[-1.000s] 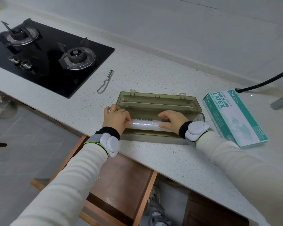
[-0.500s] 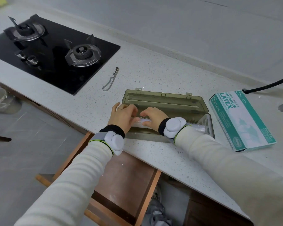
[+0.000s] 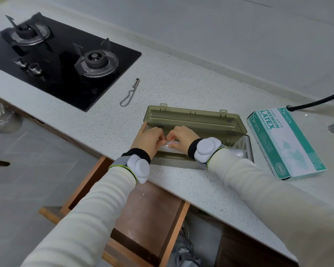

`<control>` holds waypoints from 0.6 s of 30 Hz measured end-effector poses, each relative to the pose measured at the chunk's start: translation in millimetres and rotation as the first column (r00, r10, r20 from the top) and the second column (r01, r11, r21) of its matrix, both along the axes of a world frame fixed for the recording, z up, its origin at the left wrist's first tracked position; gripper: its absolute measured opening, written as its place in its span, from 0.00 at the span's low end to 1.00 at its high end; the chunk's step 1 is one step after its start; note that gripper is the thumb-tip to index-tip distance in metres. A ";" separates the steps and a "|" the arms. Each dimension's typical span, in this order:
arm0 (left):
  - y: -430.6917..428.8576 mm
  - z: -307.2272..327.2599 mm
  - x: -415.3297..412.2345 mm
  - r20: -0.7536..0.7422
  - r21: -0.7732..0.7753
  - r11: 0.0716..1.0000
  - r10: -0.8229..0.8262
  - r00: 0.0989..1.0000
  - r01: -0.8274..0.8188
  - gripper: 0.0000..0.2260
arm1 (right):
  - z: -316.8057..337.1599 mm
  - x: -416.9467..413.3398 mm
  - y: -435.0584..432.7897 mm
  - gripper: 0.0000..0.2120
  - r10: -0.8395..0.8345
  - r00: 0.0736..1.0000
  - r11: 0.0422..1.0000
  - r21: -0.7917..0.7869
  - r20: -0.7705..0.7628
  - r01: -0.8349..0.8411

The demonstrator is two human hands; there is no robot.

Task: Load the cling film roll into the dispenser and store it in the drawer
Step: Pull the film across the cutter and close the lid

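Note:
An olive translucent dispenser [image 3: 195, 117] lies on the white speckled counter with its lid folded back. The cling film roll [image 3: 237, 152] rests lengthwise in its tray, mostly covered by my arms. My left hand [image 3: 149, 139] and my right hand [image 3: 181, 136] sit close together over the left half of the roll, fingertips pinching at the film. Below the counter edge a wooden drawer [image 3: 89, 180] stands pulled out.
A black two-burner gas hob [image 3: 62, 60] fills the counter's left part. A metal peeler [image 3: 128, 94] lies between hob and dispenser. A green-and-white latex glove box [image 3: 285, 141] sits right of the dispenser, with a black hose [image 3: 316, 102] behind it.
My right hand has slid left along the roll until it meets my left hand. The roll's right end now shows uncovered in the tray.

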State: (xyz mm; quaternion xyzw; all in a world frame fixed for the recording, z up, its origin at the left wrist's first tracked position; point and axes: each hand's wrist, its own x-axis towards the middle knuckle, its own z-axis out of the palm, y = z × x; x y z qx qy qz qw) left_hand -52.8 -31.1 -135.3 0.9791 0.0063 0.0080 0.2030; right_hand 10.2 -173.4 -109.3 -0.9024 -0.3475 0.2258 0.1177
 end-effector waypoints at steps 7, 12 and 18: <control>-1.3 -4.9 -0.5 0.040 -0.020 0.999 0.028 0.999 -0.027 0.06 | 7.3 6.8 -15.3 0.09 0.011 0.999 0.994 -0.107 -0.039 -0.016; -2.6 -8.4 -2.1 0.052 0.024 0.999 0.035 0.998 -0.037 0.07 | 11.3 8.1 -28.3 0.10 0.010 1.000 0.986 -0.164 -0.029 -0.015; -3.7 -10.1 -1.8 0.046 0.035 0.997 0.064 0.997 -0.066 0.07 | 20.5 12.3 -52.5 0.11 -0.029 0.999 0.953 -0.301 -0.015 0.023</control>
